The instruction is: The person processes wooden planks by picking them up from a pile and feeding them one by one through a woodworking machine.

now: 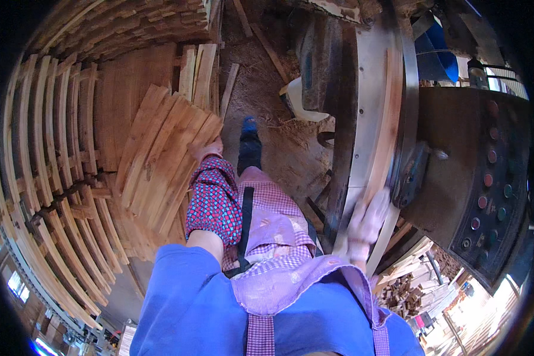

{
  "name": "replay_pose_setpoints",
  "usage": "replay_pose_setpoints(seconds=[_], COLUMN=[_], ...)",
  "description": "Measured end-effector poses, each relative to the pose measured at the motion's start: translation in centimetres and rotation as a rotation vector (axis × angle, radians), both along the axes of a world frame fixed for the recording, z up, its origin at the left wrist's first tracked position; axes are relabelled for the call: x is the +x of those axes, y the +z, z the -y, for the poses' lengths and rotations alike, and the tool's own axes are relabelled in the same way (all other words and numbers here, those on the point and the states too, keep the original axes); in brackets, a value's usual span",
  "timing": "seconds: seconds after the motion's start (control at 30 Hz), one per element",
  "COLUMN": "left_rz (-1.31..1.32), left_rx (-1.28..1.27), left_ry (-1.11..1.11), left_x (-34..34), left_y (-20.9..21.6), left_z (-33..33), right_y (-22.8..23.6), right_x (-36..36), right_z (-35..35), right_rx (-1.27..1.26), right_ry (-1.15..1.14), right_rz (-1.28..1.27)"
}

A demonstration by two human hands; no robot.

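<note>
My left hand (pixel 209 149), below a checked red and blue sleeve cover, grips the right edge of a wooden board (pixel 181 155). That board lies among several others, side by side in a slanting stack. On the right, my gloved right hand (pixel 366 224) lies with fingers stretched forward over the near end of a long wooden strip (pixel 388 113). The strip lies lengthwise on the metal bed (pixel 366 77) of a machine, beside a dark guide rail (pixel 407 101). The underside of my right palm is hidden.
Slatted racks of wooden strips (pixel 47 130) curve along the left. A dark control panel (pixel 491 190) with several round buttons stands at the right. Loose sticks (pixel 270 53) and a white container (pixel 302 101) lie on the dusty floor ahead. Offcuts (pixel 406 293) are heaped at the lower right.
</note>
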State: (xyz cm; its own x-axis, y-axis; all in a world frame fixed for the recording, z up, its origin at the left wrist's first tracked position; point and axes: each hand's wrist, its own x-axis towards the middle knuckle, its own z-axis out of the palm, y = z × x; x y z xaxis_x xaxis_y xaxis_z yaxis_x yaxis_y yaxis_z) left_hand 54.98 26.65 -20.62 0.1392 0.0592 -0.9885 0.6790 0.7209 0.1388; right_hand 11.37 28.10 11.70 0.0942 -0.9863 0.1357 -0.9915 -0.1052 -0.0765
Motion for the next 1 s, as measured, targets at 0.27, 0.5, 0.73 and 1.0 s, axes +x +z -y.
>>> replay_pose_setpoints(seconds=[0.27, 0.5, 0.73, 1.0], left_rz=[0.360, 0.296, 0.963, 0.786], left_rx=[-0.221, -0.326, 0.027, -0.667], left_ry=[-0.257, -0.545, -1.855, -1.217], left_x=[-6.2, -13.0, -15.9, -22.9], left_y=[12.4, 27.7, 36.9, 36.1], left_z=[-2.7, -12.3, -13.8, -3.2], right_y=[-3.4, 2.1, 9.1, 10.1], right_x=[0.4, 11.8, 16.8, 6.5], right_z=[29.8, 23.8, 3.0, -4.3], right_rx=[-0.218, 0.190, 1.017, 0.484], right_ry=[0.170, 0.584, 1.028, 0.142], right_rz=[0.070, 0.802, 0.546, 0.776])
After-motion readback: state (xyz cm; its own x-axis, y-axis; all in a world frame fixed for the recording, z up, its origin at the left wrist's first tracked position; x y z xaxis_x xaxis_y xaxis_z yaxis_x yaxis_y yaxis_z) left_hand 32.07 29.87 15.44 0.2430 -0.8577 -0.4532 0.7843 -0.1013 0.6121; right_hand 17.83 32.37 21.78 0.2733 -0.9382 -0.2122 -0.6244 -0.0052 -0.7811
